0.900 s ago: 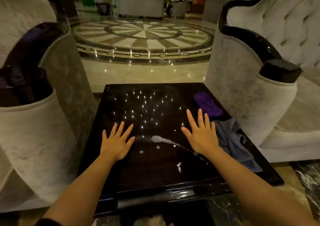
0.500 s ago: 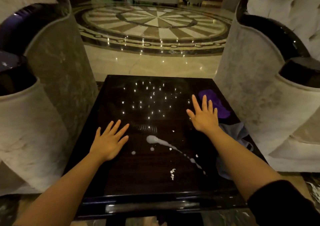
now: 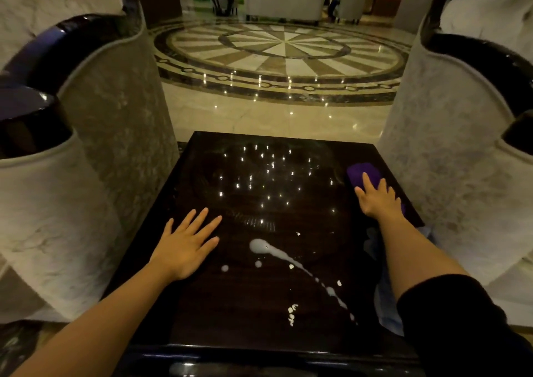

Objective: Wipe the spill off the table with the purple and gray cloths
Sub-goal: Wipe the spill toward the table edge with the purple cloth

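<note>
A white spill [image 3: 261, 246] streaks across the dark glossy table [image 3: 259, 327], trailing droplets toward the front right. The purple cloth [image 3: 364, 172] lies at the table's right edge, further back. My right hand [image 3: 378, 200] rests flat on the near part of that cloth, fingers spread, not gripping it. The gray cloth [image 3: 388, 304] lies along the right edge nearer me, mostly hidden under my right forearm. My left hand [image 3: 187, 245] lies flat and open on the table, left of the spill.
Pale upholstered armchairs with dark glossy trim stand close on the left [image 3: 86, 174] and right [image 3: 461, 174] of the table. Beyond the far edge lies a polished marble floor [image 3: 282, 50] with a round inlay, and more seating further back.
My right hand has moved from beside the spill forward and right onto the purple cloth. The left hand has stayed flat in place. The camera has shifted.
</note>
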The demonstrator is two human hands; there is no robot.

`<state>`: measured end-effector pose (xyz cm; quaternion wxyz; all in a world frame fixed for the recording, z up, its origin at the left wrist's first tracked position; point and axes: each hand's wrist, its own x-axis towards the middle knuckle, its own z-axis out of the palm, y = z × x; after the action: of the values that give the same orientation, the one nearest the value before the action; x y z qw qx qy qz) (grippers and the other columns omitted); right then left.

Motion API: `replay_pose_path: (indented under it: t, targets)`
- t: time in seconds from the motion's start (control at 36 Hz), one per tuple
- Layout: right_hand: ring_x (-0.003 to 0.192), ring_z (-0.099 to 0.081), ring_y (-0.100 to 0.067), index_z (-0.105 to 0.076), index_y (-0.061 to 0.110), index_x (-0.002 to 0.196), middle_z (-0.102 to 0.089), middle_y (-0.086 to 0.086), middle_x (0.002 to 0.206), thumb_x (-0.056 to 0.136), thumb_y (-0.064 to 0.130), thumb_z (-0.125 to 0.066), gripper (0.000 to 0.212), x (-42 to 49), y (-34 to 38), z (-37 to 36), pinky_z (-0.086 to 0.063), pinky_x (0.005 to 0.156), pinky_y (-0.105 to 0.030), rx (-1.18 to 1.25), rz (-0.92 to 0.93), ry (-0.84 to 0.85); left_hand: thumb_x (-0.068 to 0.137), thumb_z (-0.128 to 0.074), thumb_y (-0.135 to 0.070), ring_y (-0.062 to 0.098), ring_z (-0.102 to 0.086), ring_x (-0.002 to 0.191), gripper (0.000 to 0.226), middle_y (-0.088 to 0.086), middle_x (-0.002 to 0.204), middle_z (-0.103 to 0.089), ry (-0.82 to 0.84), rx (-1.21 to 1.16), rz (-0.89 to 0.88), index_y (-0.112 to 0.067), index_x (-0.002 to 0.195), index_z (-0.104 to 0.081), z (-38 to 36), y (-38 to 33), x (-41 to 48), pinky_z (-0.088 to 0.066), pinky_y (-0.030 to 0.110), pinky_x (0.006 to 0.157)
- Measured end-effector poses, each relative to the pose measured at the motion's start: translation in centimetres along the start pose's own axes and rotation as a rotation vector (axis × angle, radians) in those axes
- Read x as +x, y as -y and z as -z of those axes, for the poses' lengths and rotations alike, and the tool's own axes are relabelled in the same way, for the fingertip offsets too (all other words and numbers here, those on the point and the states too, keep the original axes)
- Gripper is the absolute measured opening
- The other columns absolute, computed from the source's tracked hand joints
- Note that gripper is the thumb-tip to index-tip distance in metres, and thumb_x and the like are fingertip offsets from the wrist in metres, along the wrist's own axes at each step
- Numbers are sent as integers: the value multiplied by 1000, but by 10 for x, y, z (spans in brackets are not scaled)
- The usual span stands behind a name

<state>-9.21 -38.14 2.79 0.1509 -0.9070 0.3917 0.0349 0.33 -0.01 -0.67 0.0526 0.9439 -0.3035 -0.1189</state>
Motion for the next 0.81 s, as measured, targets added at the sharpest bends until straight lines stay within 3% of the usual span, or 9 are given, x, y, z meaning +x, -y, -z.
replay_pose_path:
  t: [0.25, 0.81]
  targets:
    - [138, -13, -41, -9, 30, 143, -8, -13, 155, 97, 39, -22, 48, 1, 5, -7, -13, 112, -51, -29, 23, -33, 94, -16, -50, 14, 14, 142, 51, -7, 156, 9, -5, 13, 7, -41, 138, 8, 0, -1, 1, 7, 48, 115]
    - [138, -16, -34, -16, 36, 140, -15, -5, 155, 97, 40, -23, 44, -66, 72, -50, -18, 110, -47, -48, 399, 31, 95, -16, -46, 17, 12, 143, 51, -3, 156, 9, -5, 33, -7, -38, 141, 5, 2, -2, -3, 5, 48, 116]
